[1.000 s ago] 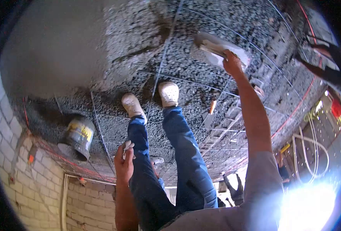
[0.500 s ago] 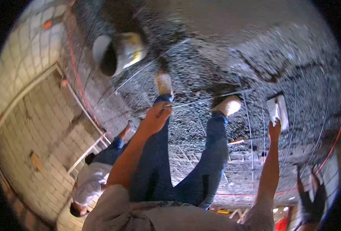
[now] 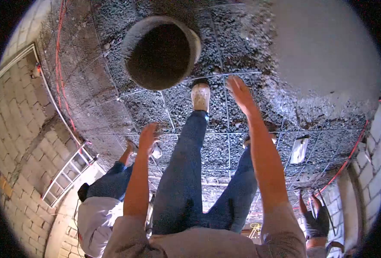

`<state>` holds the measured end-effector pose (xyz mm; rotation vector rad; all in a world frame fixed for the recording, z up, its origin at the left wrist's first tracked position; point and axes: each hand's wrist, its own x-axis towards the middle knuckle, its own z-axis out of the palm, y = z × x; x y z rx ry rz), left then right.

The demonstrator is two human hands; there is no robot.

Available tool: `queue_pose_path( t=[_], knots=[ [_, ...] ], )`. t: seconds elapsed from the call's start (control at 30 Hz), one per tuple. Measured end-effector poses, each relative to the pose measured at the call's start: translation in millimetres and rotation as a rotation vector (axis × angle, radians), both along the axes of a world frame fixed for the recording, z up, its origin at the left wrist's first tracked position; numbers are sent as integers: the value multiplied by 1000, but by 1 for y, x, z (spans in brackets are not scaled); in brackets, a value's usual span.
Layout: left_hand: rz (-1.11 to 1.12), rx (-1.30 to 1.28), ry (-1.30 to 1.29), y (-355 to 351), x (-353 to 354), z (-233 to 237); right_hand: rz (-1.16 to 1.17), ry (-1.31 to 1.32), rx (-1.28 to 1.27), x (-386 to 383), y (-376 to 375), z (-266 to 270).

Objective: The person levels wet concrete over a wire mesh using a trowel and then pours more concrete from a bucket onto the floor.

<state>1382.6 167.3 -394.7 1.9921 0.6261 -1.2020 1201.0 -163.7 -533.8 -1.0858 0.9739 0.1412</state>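
Note:
My right hand (image 3: 241,93) reaches forward with its fingers stretched out and nothing in it, over the gravel just right of my front shoe. My left hand (image 3: 148,137) hangs beside my leg with its fingers apart, also holding nothing. Ahead of both hands stands a round bucket (image 3: 134,41), its wide mouth toward me and its inside dark. Away to the right, a flat rectangular trowel (image 3: 299,150) lies on the gravel and mesh, out of my hands.
A grid of thin steel rods (image 3: 228,107) covers the gravel underfoot. Smooth wet concrete (image 3: 328,51) spreads at upper right. Red lines (image 3: 58,64) run along both sides. One co-worker (image 3: 98,215) is at left near a ladder-like frame (image 3: 68,174), another person (image 3: 317,223) at right.
My right hand has let go of the trowel and swung forward and left toward the bucket. My left hand has drawn back toward my body. The bucket, seen side-on before, now shows its mouth.

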Motion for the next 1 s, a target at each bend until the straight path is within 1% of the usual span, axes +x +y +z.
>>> queue_pose_path(
  t=[0.03, 0.07, 0.1, 0.17, 0.23, 0.27, 0.3, 0.33, 0.37, 0.4, 0.47, 0.5, 0.57, 0.6, 0.63, 0.67, 0.73, 0.8, 0.83, 0.87, 0.9, 0.93, 0.97, 1.0],
  knots=[
    [14, -3, 14, 13, 26, -4, -2, -20, 5, 49, -2, -1],
    [67, 14, 4, 24, 53, -11, 13, 9, 80, 98, -13, 22],
    [113, 32, -3, 33, 79, -20, -10, 33, 95, 136, -13, 24],
    [197, -112, -66, 35, 127, -45, -38, 87, 82, 178, -15, 16],
    [226, -202, -34, 44, 174, -96, 285, 339, -314, 197, -19, 9],
    [225, -221, -3, 42, 188, -114, 281, 370, -332, 195, -17, -4],
    [206, -227, -31, 30, 199, -125, 314, 85, -539, 185, -12, -25],
    [180, -237, -51, 16, 210, -136, 407, 1, -632, 179, -14, -29],
    [235, -287, -26, 8, 216, -142, 490, -85, -728, 173, -17, -34],
    [286, -353, 2, -7, 217, -142, 442, 78, -605, 183, -18, -21],
    [305, -331, 91, -61, 218, -113, 319, 410, -367, 202, -20, 6],
    [261, -254, 52, -72, 215, -109, 241, 340, -320, 207, -22, 38],
    [210, -192, 5, -63, 219, -118, 261, 323, -377, 207, -21, 48],
    [221, -270, 57, -45, 226, -141, 247, 329, -394, 209, -23, 54],
    [228, -343, 110, -33, 231, -156, 293, 338, -351, 212, -25, 61],
    [213, -360, 118, -33, 232, -159, 337, 349, -310, 213, -30, 65],
    [239, -458, 135, -34, 234, -156, 322, 385, -302, 213, -28, 52],
    [212, -449, 154, -28, 235, -148, 331, 393, -310, 213, -28, 52],
    [158, -321, 83, -15, 240, -152, 303, 389, -332, 213, -29, 65],
    [95, -196, 17, -22, 244, -157, 253, 239, -333, 209, -26, 80],
    [54, -168, -49, -55, 232, -122, 209, 197, -330, 198, -30, 91],
    [-44, -174, -99, -51, 225, -114, 167, 155, -327, 187, -33, 99],
    [-139, -178, -154, -46, 217, -108, 222, 199, -242, 177, -31, 107],
    [-229, -207, -166, -3, 238, -133, 275, 231, -150, 159, -26, 114]
  ],
)
